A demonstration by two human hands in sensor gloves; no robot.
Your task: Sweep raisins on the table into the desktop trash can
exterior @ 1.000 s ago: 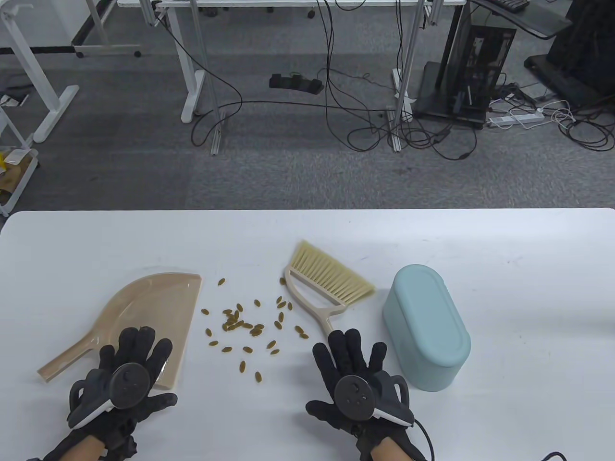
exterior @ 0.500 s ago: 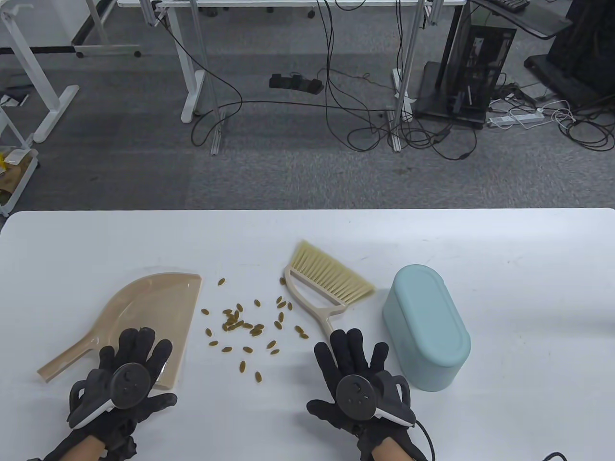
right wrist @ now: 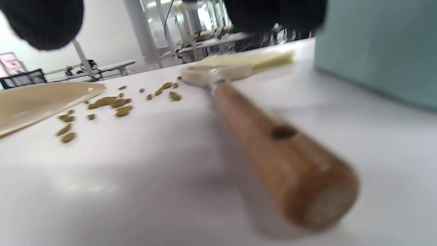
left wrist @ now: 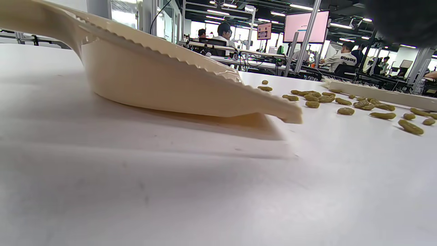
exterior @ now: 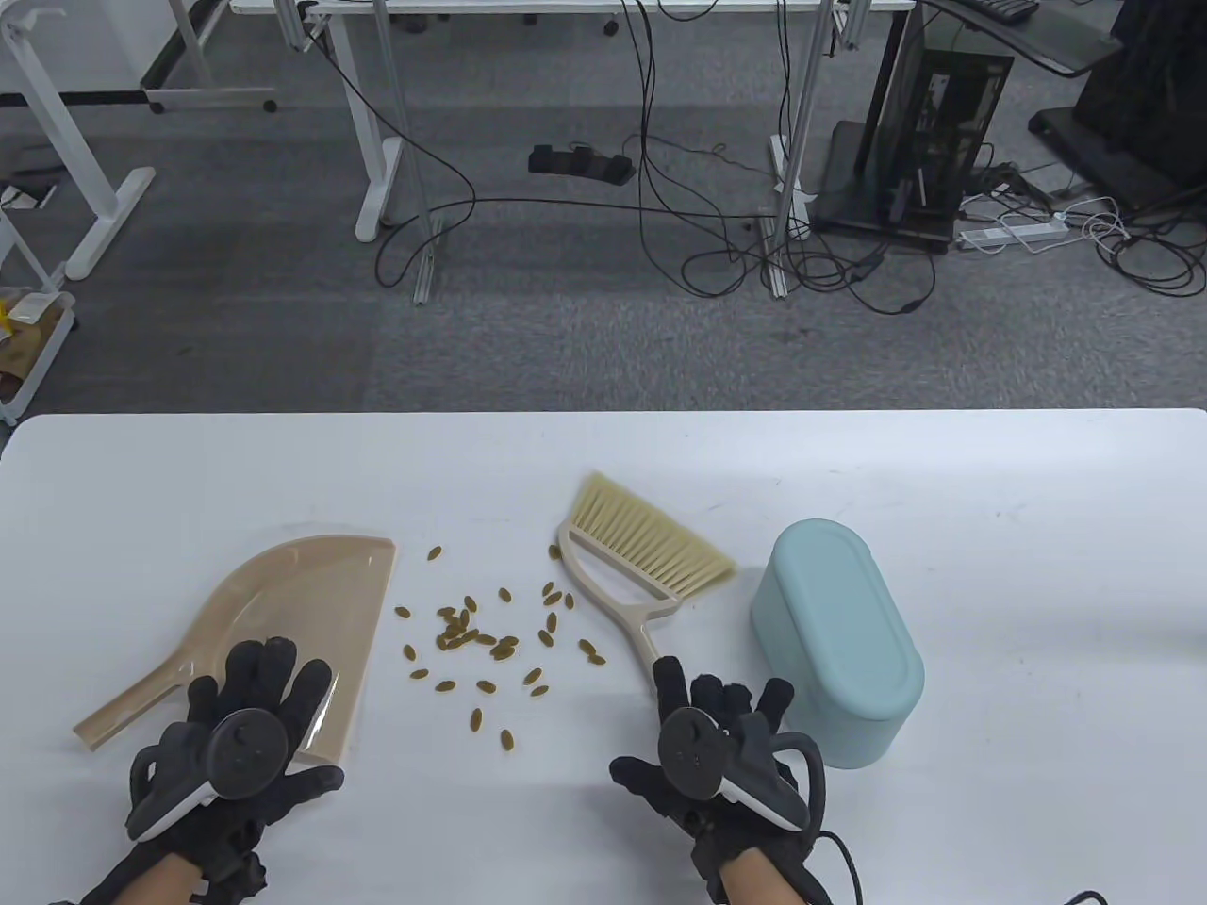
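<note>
Several raisins (exterior: pixel 481 641) lie scattered on the white table between a beige dustpan (exterior: pixel 292 613) and a small brush (exterior: pixel 641 556) with a wooden handle. A teal desktop trash can (exterior: pixel 834 641) stands right of the brush, lid closed. My left hand (exterior: pixel 264 674) hovers open over the dustpan's near corner. My right hand (exterior: pixel 721 698) is open above the brush handle (right wrist: pixel 273 143), which lies flat on the table; the fingertips (right wrist: pixel 44 20) hang over it without gripping. The left wrist view shows the dustpan (left wrist: pixel 164 82) and raisins (left wrist: pixel 341 102).
The trash can's wall (right wrist: pixel 375 44) is close to the right of my right hand. The dustpan's handle (exterior: pixel 132 702) points to the near left. The table's far edge (exterior: pixel 603 415) lies beyond; floor cables and desk legs are behind it.
My right hand has shifted a little to the right and its fingers have dipped down over the brush handle. My left hand has barely moved. No object has moved.
</note>
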